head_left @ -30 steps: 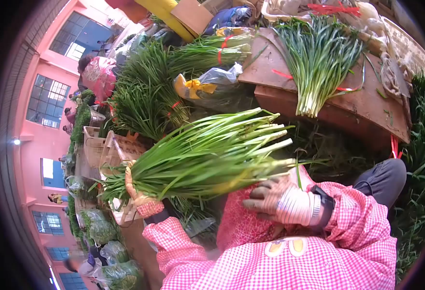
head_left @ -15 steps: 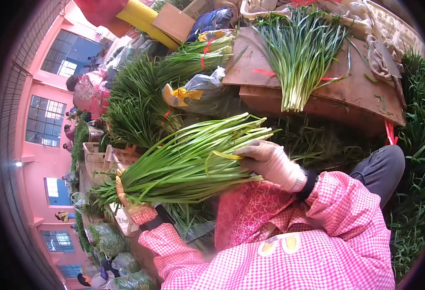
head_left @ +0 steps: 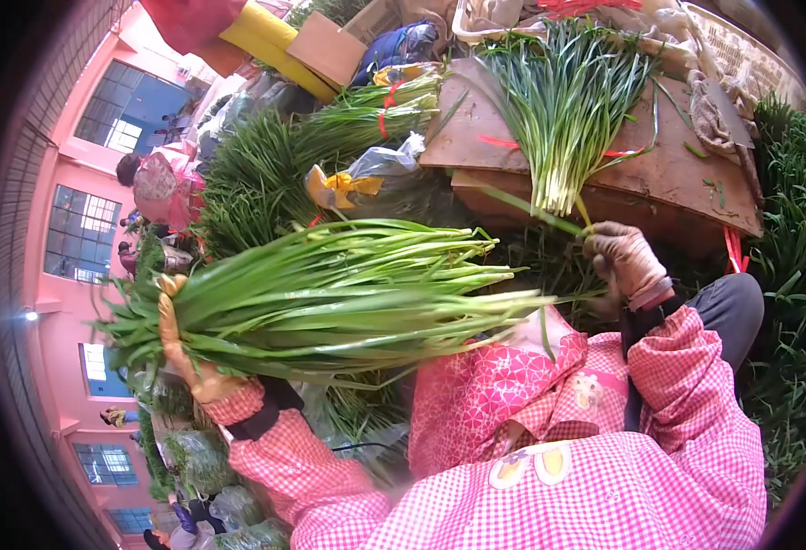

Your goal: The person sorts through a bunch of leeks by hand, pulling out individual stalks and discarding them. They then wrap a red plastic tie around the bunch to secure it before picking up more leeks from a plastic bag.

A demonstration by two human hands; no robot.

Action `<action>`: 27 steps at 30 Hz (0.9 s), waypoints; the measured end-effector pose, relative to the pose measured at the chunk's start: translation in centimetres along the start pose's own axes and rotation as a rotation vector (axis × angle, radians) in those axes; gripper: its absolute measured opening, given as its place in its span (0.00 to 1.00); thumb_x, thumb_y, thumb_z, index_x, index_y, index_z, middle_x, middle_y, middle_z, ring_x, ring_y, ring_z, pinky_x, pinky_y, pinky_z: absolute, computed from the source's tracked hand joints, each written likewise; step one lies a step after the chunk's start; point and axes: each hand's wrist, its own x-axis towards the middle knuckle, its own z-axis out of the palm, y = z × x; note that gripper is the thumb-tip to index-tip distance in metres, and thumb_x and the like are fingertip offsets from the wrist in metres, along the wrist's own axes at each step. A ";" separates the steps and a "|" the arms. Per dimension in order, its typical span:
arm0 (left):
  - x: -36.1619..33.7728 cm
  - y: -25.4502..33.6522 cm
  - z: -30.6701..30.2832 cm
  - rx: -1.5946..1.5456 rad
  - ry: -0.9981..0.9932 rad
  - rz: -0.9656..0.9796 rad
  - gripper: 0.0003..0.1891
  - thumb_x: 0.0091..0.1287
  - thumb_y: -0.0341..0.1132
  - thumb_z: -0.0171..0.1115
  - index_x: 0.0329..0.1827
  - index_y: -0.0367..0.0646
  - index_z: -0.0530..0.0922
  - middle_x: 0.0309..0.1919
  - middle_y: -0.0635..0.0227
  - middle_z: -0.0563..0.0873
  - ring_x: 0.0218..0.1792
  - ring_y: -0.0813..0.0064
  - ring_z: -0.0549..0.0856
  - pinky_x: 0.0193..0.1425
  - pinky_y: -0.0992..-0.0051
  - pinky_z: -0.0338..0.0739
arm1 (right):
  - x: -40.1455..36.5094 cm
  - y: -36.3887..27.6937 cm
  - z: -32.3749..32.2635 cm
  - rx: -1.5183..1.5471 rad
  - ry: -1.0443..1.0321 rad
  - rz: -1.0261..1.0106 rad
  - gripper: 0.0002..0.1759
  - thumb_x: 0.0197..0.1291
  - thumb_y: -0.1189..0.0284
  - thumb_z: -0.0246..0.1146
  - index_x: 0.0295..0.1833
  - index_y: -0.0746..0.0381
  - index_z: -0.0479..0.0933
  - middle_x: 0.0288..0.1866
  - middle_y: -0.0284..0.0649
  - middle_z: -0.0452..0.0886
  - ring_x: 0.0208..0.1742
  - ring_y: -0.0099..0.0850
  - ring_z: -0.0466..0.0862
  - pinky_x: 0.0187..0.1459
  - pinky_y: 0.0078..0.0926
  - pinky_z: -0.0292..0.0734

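A large loose bunch of garlic chives [head_left: 329, 302] lies sideways in front of me, with long green leaves to the left and pale stem ends to the right. My left hand [head_left: 192, 353], in a tan glove, is wrapped round its leafy end. Off to the right of the stem ends, my gloved right hand [head_left: 630, 261] is closed in a pinch on a few loose leaves [head_left: 549, 218], one of them yellow. Beyond it, another bunch of chives [head_left: 568, 119] rests on a brown board [head_left: 687, 183], over a red tie [head_left: 627, 152].
Chives bound with red ties [head_left: 389, 110] are piled at the upper left, near a plastic bag with yellow parts [head_left: 343, 186]. Loose greens [head_left: 792, 275] line the right side. A pale crate [head_left: 742, 55] stands at the back right. Other people are in the left background.
My right hand has moved right and up, away from the bunch, with a few leaves in it. The left hand has shifted left and slightly down, still round the bunch.
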 end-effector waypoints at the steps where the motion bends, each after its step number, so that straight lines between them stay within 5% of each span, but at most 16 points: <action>1: 0.1 0.3 2.8 0.057 0.112 0.128 0.16 0.69 0.40 0.50 0.53 0.41 0.75 0.48 0.65 0.82 0.47 0.71 0.81 0.55 0.64 0.76 | 0.0 0.3 -0.4 -0.095 -0.016 0.048 0.08 0.51 0.79 0.63 0.38 0.66 0.79 0.24 0.35 0.79 0.19 0.17 0.75 0.20 0.13 0.70; 2: 0.8 1.5 3.5 0.088 -0.065 0.088 0.15 0.69 0.40 0.51 0.53 0.42 0.76 0.48 0.65 0.82 0.48 0.70 0.81 0.56 0.64 0.76 | 0.2 0.7 -0.3 -0.158 -0.001 0.097 0.08 0.49 0.79 0.65 0.38 0.66 0.79 0.23 0.33 0.78 0.17 0.18 0.74 0.20 0.14 0.69; 4: 1.6 3.8 6.1 -0.013 -0.102 -0.071 0.15 0.69 0.40 0.52 0.53 0.42 0.76 0.48 0.64 0.82 0.48 0.70 0.81 0.56 0.65 0.75 | 0.4 1.6 -0.4 -0.308 -0.030 0.154 0.06 0.49 0.79 0.64 0.35 0.66 0.79 0.22 0.32 0.77 0.18 0.19 0.74 0.21 0.17 0.70; 9: 0.7 4.3 8.7 0.032 -0.079 -0.014 0.16 0.68 0.37 0.52 0.57 0.43 0.73 0.53 0.63 0.79 0.56 0.72 0.76 0.62 0.66 0.70 | 1.3 2.4 -1.3 -0.436 -0.069 0.138 0.08 0.48 0.78 0.64 0.36 0.66 0.80 0.22 0.31 0.76 0.21 0.23 0.74 0.25 0.21 0.72; 11: -2.4 1.3 9.9 0.210 0.165 0.234 0.19 0.69 0.37 0.52 0.61 0.41 0.69 0.58 0.60 0.75 0.58 0.69 0.74 0.65 0.64 0.68 | 1.1 2.0 -1.4 -0.439 -0.054 0.123 0.09 0.48 0.78 0.64 0.38 0.66 0.80 0.23 0.32 0.77 0.22 0.23 0.75 0.25 0.23 0.73; 13: -2.9 0.8 7.2 0.077 0.293 0.016 0.21 0.69 0.38 0.50 0.62 0.39 0.67 0.61 0.57 0.72 0.59 0.65 0.74 0.63 0.62 0.71 | 1.3 2.2 -1.9 -0.524 -0.070 0.101 0.10 0.47 0.78 0.64 0.39 0.66 0.80 0.23 0.33 0.77 0.24 0.23 0.76 0.27 0.24 0.74; 15: -5.0 -1.7 3.8 0.216 0.308 0.012 0.12 0.64 0.37 0.58 0.47 0.43 0.80 0.46 0.65 0.83 0.46 0.72 0.83 0.52 0.65 0.79 | 2.2 3.6 -3.2 -0.767 -0.094 0.009 0.13 0.47 0.74 0.64 0.41 0.65 0.80 0.26 0.38 0.81 0.27 0.30 0.80 0.32 0.30 0.76; 16: -6.2 -3.0 2.3 0.167 0.254 0.066 0.12 0.63 0.38 0.59 0.46 0.44 0.80 0.46 0.65 0.83 0.45 0.71 0.83 0.51 0.63 0.80 | 2.0 3.6 -3.5 -1.012 -0.116 -0.064 0.13 0.47 0.73 0.64 0.41 0.64 0.80 0.27 0.39 0.82 0.29 0.34 0.81 0.34 0.31 0.77; 18: -6.3 -3.1 -4.7 -0.110 0.206 -0.317 0.14 0.63 0.39 0.59 0.48 0.44 0.79 0.47 0.65 0.83 0.46 0.70 0.82 0.53 0.62 0.79 | 1.4 3.0 -3.7 -1.504 -0.159 -0.222 0.14 0.47 0.70 0.63 0.41 0.61 0.81 0.30 0.43 0.83 0.32 0.40 0.82 0.38 0.35 0.77; 19: -6.8 -4.1 -7.3 -0.129 0.254 -0.274 0.14 0.64 0.39 0.58 0.48 0.44 0.79 0.47 0.65 0.83 0.46 0.69 0.82 0.53 0.62 0.78 | 0.8 1.9 -2.6 -1.717 -0.160 -0.092 0.13 0.50 0.65 0.61 0.41 0.56 0.81 0.35 0.45 0.83 0.37 0.45 0.81 0.42 0.38 0.76; 21: -7.8 -5.3 -8.7 -0.121 0.413 -0.203 0.13 0.65 0.40 0.56 0.46 0.42 0.79 0.42 0.64 0.84 0.43 0.68 0.83 0.50 0.61 0.79 | -0.5 0.4 -1.0 -1.801 0.003 -0.340 0.13 0.51 0.63 0.61 0.42 0.55 0.81 0.36 0.44 0.82 0.38 0.43 0.81 0.42 0.38 0.76; 23: -8.4 -6.6 -11.7 -0.165 0.444 -0.279 0.13 0.66 0.39 0.55 0.46 0.41 0.79 0.43 0.63 0.84 0.44 0.67 0.83 0.51 0.61 0.79 | -2.6 -1.9 1.6 -1.726 0.085 -0.521 0.13 0.53 0.62 0.62 0.44 0.53 0.80 0.38 0.42 0.80 0.40 0.41 0.81 0.43 0.37 0.76; 25: -9.5 -7.4 -12.9 -0.197 0.391 -0.290 0.13 0.66 0.38 0.54 0.48 0.40 0.79 0.45 0.62 0.84 0.45 0.66 0.83 0.53 0.61 0.78 | -3.8 -2.4 3.4 -1.089 -0.110 -0.661 0.11 0.53 0.65 0.62 0.43 0.53 0.80 0.38 0.41 0.80 0.41 0.41 0.80 0.43 0.36 0.76; 26: -9.4 -8.1 -14.1 -0.260 0.396 -0.284 0.14 0.67 0.38 0.53 0.48 0.40 0.78 0.45 0.62 0.84 0.46 0.65 0.82 0.54 0.60 0.78 | -4.7 -3.5 5.1 -1.075 -0.205 -0.800 0.14 0.49 0.73 0.65 0.45 0.60 0.79 0.38 0.43 0.80 0.39 0.42 0.80 0.42 0.32 0.76; 27: -9.5 -8.6 -15.3 -0.214 0.400 -0.303 0.14 0.67 0.38 0.53 0.48 0.40 0.78 0.45 0.61 0.84 0.47 0.65 0.82 0.54 0.60 0.77 | -4.6 -3.3 6.6 -1.070 -0.231 -0.866 0.10 0.52 0.67 0.63 0.42 0.54 0.80 0.39 0.40 0.80 0.41 0.41 0.80 0.43 0.35 0.75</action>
